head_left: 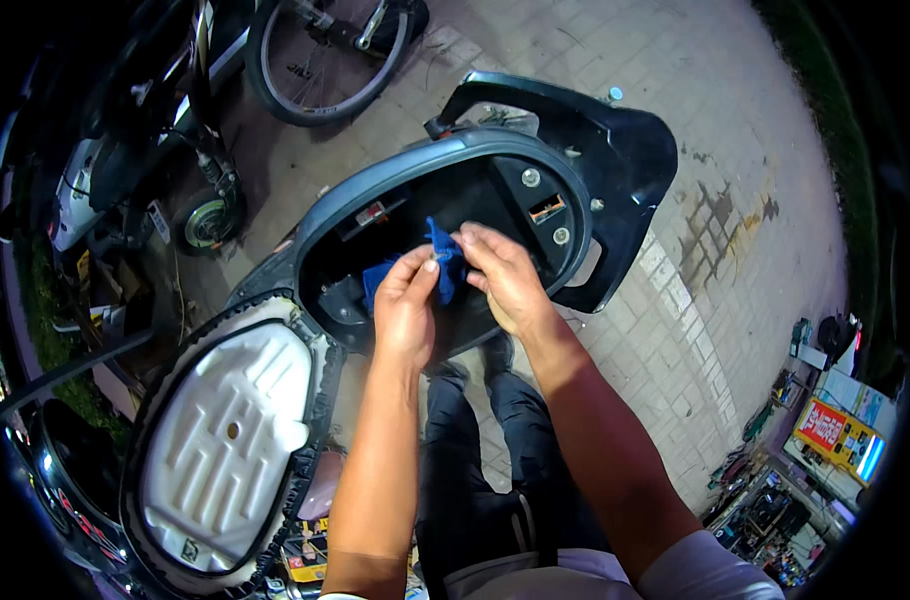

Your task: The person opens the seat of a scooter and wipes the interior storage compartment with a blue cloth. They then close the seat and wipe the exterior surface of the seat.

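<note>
My left hand (408,305) pinches a crumpled blue cloth (443,250) between thumb and finger. On the right of it, my right hand (500,280) also grips the cloth, fingertips curled at its upper part. Both hands are above the oval black storage compartment (395,155) of a scooter. More blue material (375,285) lies inside, partly hidden behind my left hand. The compartment has round metal bolts (531,177) and small rectangular openings. Its seat (220,460) is flipped open at the lower left, showing a white molded underside.
A black scooter rear grab rail (625,175) extends beyond the compartment. A bicycle wheel (315,100) and another scooter (85,190) stand at the upper left. Cluttered tools and parts (775,510) lie at the lower right. My legs (450,430) are below on grey paving (735,330).
</note>
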Tool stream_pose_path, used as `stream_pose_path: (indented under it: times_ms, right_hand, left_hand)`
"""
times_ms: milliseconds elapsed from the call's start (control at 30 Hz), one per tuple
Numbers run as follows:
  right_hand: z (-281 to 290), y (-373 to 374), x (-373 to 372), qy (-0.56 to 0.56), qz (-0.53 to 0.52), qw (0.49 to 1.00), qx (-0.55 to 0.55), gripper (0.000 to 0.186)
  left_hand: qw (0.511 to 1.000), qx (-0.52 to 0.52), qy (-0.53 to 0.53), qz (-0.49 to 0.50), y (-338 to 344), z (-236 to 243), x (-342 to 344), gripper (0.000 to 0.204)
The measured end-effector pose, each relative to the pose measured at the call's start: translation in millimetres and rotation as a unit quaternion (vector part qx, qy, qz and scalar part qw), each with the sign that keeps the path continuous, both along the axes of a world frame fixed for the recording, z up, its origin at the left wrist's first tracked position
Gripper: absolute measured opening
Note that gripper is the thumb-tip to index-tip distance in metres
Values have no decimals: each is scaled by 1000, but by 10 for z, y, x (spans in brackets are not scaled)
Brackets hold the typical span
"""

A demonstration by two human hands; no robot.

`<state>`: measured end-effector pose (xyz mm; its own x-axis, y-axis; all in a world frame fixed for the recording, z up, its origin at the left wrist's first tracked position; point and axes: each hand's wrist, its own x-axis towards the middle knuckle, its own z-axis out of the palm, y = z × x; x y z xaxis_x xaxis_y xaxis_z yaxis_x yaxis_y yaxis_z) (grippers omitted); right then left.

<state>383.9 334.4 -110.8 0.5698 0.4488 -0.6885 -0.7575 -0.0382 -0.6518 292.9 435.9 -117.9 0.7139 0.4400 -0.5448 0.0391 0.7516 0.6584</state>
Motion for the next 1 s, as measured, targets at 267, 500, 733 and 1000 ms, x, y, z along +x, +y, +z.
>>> stream_pose_path:
  times_ms: [267, 500, 733, 1000]
  right_hand:
    - [401, -123, -300, -79, -61, 988, 120, 10]
    - [773, -37, -268, -91, -86, 988, 95, 13]
    - [828, -456, -311, 22, -149, 970, 190, 11]
    - [1216, -598, -85, -553, 79, 827, -65, 48]
  left_hand:
    - [995, 86, 30, -39, 345, 597, -85, 16]
    - [720, 680, 42, -129, 235, 825, -200, 37]
    - [962, 157, 45, -217, -258, 667, -399, 34]
    - [819, 435, 120, -355, -106, 1412, -102, 14]
